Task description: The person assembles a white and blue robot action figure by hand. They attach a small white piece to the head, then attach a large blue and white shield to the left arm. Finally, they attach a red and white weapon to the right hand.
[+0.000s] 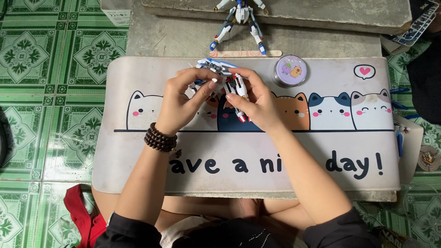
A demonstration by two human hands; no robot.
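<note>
Upper centre of frame, over the cat-print mat (138, 151) on the worktop: small white-blue-red model kit part (232, 85) | left hand (181, 103) and right hand (257, 103) both in pinch grip on it | judgement: brace one side, press joints gently | finished model figure (241, 20) and round lilac tin (291, 70) lie above.

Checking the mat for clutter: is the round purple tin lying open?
No, the round purple tin sits lid-on upon the mat, beside the right hand.

I count two robot model figures (239, 20), one round purple tin (290, 70), one wooden stick (245, 53), one cat-print desk mat (138, 151).
</note>
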